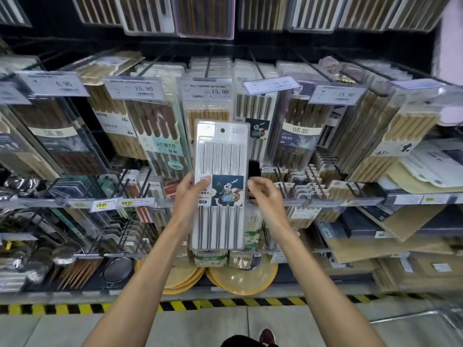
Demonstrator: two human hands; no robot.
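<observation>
Left hand (186,196) fingers around chopstick pack (220,156) left edge; right hand (266,196) fingers around black device (254,169).

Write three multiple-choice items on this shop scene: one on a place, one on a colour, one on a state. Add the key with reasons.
1. Where is the black object?
A. On the floor
B. In the right hand, by the right edge of the chopstick pack
C. On a price tag

2. What colour are the chopsticks in the held pack?
A. Red
B. Green
C. Silver-grey

3. What is the left hand doing?
A. Gripping the pack's left edge, thumb on its front
B. Hanging idle
C. Resting flat on a shelf

Key:
1 B: the fingers curl round it right beside the pack.
2 C: the rods show metal grey through the clear cover.
3 A: the thumb lies on the front by the picture label.
</observation>
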